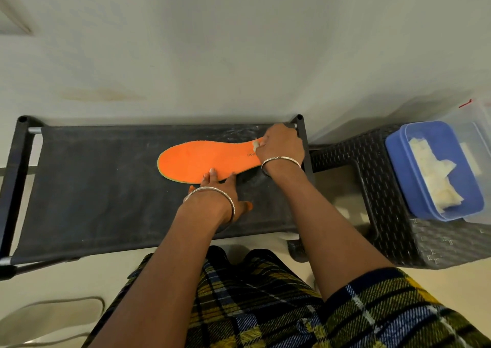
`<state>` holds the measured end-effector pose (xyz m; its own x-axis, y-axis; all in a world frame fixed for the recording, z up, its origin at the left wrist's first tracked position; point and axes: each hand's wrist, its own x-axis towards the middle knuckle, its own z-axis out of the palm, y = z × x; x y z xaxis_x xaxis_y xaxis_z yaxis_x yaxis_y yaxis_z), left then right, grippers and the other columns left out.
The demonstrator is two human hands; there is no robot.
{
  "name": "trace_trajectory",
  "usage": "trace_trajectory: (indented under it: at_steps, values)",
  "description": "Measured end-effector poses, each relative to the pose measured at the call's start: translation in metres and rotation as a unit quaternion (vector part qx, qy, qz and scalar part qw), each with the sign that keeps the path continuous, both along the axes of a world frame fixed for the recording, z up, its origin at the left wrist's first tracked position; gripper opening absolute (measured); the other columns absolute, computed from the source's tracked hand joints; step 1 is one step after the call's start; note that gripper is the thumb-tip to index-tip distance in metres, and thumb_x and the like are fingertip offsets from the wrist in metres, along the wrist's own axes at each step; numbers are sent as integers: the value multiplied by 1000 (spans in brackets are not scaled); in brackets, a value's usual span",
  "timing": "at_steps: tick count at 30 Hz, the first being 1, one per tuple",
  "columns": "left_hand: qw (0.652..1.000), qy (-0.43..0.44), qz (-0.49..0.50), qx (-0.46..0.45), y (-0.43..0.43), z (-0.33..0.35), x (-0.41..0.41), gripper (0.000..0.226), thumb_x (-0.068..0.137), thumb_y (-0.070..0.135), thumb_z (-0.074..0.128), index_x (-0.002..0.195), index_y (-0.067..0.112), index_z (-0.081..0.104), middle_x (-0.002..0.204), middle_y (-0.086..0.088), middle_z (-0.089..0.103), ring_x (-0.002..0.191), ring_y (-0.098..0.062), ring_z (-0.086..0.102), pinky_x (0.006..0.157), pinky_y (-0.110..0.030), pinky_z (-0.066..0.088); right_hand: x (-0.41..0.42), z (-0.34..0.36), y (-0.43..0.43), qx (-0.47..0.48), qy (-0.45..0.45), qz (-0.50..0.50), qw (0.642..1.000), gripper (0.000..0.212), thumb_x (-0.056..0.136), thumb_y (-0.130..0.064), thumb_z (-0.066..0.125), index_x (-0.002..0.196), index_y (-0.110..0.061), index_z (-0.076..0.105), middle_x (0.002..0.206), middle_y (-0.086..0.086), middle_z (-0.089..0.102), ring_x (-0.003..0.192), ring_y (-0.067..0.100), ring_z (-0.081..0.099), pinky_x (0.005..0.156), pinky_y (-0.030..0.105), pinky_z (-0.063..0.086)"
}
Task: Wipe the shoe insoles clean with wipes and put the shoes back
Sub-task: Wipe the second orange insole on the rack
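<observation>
Left hand (215, 192), fingers flat, pressed the orange insole (202, 160) at 6 o'clock. Right hand (282, 146) pinched a wipe (257, 144) at its 3 o'clock end.

Setting: looking like a room in a home. A low black fabric-topped rack (93, 188) is standing against a plain, stained off-white wall (239, 42). A dark woven-pattern plastic stool (372, 188) is sitting just beside it, carrying a blue plastic tub (393, 146) of folded wipes (435, 172). A pale cord (53, 304) is lying on the light floor (39, 281).
</observation>
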<state>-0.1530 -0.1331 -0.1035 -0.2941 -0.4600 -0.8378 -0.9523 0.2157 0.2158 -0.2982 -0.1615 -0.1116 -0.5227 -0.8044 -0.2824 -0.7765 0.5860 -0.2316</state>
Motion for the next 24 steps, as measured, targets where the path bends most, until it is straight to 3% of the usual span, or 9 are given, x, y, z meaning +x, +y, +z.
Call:
trace_trajectory:
  at_steps: [7,10,13,16,21,24]
  values:
    - [1000,16,5,-14,2,-1,1,83,93,58,48,153,38,-7,160,-12,-20,148,-33,-10,119,-55,11,26,4,-1,30,-114,132,984,7,82,-22,71,82,-21,79,93,-3,74,90,19,68,79,32,56]
    - [1000,15,1,-9,1,-2,2,85,93,58,47,154,34,-7,159,-14,-20,148,-35,-9,119,-55,11,12,4,-2,28,-58,51,997,23,80,-37,74,94,-19,75,102,4,73,97,27,68,82,35,56]
    - [1000,10,-2,-4,1,-1,3,86,93,59,46,154,31,-8,159,-14,-20,148,-35,-9,119,-54,12,-4,6,2,30,27,-28,999,32,87,-29,71,114,-14,64,121,11,64,111,34,63,84,39,52]
    - [1000,6,-4,-1,0,-1,2,86,94,58,46,154,31,-9,159,-12,-20,148,-34,-10,119,-55,11,-1,3,2,27,35,-9,999,27,90,-23,69,113,-11,63,119,13,64,110,35,64,82,39,53]
    - [1000,12,-3,-6,1,-1,2,84,94,57,47,153,35,-9,160,-10,-20,149,-33,-9,119,-55,10,24,3,-2,38,-102,88,990,9,81,-22,71,87,-18,77,96,2,74,94,24,68,83,35,56]
    - [1000,5,-12,-10,0,-2,5,85,93,58,47,153,35,-8,160,-9,-19,149,-32,-9,118,-56,10,22,2,-3,53,-113,76,989,10,78,-27,71,83,-20,77,93,0,74,91,24,69,79,34,58]
